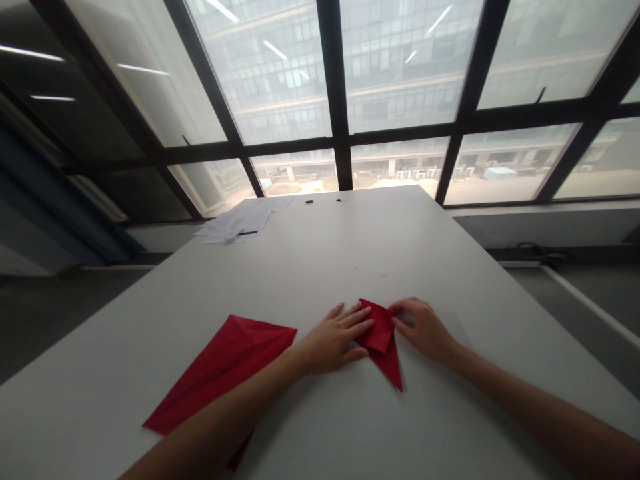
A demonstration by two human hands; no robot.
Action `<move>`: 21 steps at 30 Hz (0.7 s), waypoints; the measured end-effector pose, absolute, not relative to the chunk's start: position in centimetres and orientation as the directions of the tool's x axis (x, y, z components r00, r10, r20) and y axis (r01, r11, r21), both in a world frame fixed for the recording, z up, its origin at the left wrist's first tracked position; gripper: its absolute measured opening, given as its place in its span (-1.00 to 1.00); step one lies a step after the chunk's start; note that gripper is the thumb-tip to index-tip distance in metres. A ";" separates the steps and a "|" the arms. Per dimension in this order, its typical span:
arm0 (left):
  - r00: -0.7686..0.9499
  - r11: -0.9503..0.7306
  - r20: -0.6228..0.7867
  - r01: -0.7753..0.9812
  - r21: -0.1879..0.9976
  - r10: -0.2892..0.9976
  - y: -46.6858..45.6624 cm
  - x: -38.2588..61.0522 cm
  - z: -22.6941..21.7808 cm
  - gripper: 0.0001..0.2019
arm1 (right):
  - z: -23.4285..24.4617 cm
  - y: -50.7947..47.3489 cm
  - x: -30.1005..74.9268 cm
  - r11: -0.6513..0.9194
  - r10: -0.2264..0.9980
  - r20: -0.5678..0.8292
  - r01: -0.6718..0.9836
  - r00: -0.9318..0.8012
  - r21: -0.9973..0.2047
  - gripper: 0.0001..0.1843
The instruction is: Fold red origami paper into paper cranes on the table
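A small folded piece of red paper (379,327) lies on the white table (320,267), one pointed flap reaching toward me. Flat on its left part rests my left hand (340,339), fingers stretched out and apart. At its right edge, my right hand (420,327) pinches the paper between thumb and index finger. A larger red paper sheet (225,367), creased and kite-shaped, lies to the left. My left forearm passes over it and hides part of its lower side.
White paper sheets (237,220) with a dark pen (247,233) on them lie at the table's far left corner. A round dark hole (309,201) shows near the far edge. Beyond the table stand large framed windows (400,67). A dark cable (543,252) lies off the table's right side.
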State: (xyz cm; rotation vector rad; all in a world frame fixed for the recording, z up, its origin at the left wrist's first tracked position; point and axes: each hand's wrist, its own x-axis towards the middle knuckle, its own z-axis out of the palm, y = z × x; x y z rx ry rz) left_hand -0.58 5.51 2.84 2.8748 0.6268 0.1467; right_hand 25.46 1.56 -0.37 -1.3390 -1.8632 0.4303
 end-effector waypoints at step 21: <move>0.841 -0.845 0.180 0.452 0.285 0.511 5.6 0.0 2.6 -0.42 | 0.0 0.4 25.0 0.657 0.754 0.450 0.555 -0.479 -0.510 -0.76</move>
